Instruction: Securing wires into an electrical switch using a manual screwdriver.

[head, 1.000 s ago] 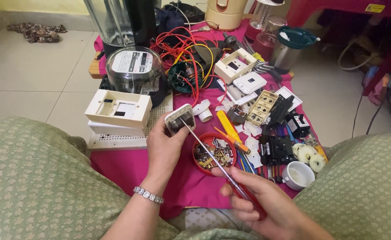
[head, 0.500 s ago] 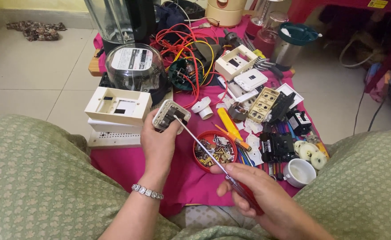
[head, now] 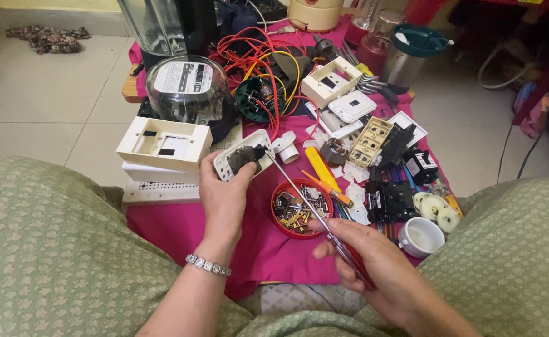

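Fingers of the right hand (head: 374,265) were curled tight around the red handle of a screwdriver (head: 315,212), near the front edge of the pink cloth (head: 181,228). Its long metal shaft slanted up and left, with the tip resting on the white switch plate (head: 243,156). The left hand (head: 224,193) pinched that plate from below, thumb on its dark inner part, holding it tilted above the cloth's left half. Just beside the shaft sat a round red dish (head: 300,209) of small screws. Near the cloth's right edge stood a white cup (head: 421,237), close to black switch parts (head: 390,201). At the left edge lay a cream box (head: 164,143). Farther back stood a glass-domed meter (head: 184,87), with red and yellow wires (head: 259,62) tangled beside it.
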